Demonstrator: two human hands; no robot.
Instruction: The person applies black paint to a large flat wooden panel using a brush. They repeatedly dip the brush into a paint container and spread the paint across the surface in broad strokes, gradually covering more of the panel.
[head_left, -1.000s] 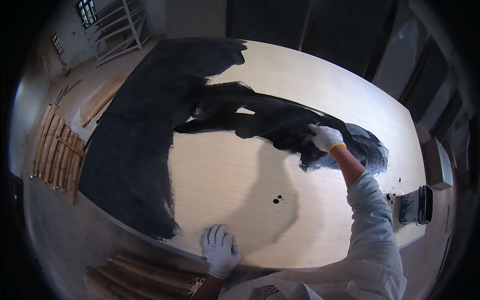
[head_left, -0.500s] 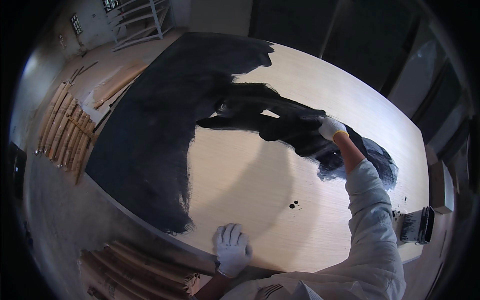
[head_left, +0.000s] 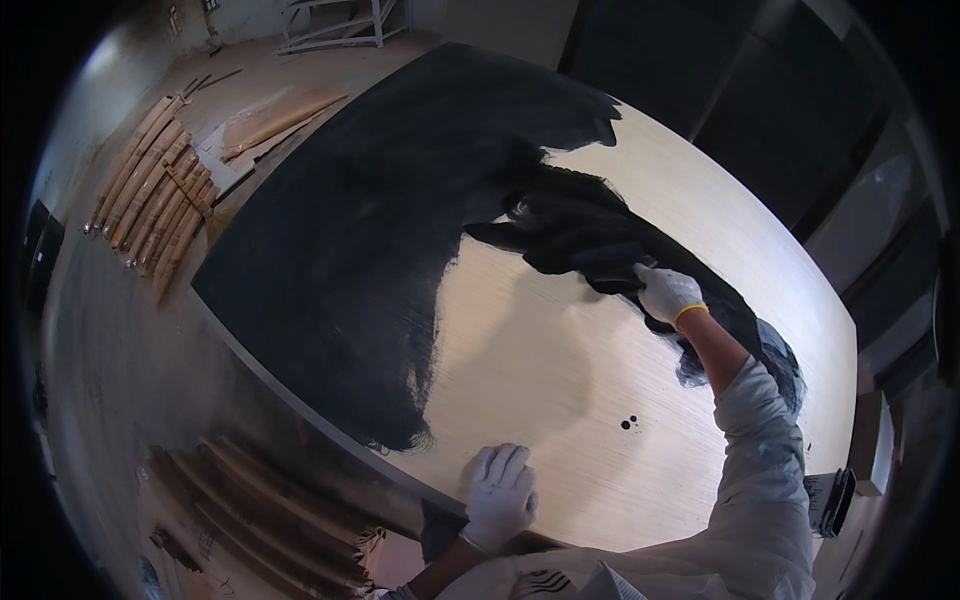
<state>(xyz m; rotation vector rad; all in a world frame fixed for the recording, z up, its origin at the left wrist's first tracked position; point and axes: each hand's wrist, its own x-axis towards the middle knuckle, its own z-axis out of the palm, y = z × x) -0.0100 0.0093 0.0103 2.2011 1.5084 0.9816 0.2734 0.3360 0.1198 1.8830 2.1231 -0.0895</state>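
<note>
We are resting our left hand (head_left: 502, 500), fingers loosely extended, on the near edge of a pale board (head_left: 520, 380) at lower centre. Right of centre, we are holding our right hand (head_left: 670, 293) over black paint (head_left: 340, 220), fingers curling; what they are pinching, we cannot tell. The board is filling mid-frame, a dark-rimmed container (head_left: 830, 503) sitting at lower right.

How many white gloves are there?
2. One white glove is on the left hand, at the near edge of the wood-grain panel; the other is on the right hand, farther forward at the black paint. I can't see any more.
</note>
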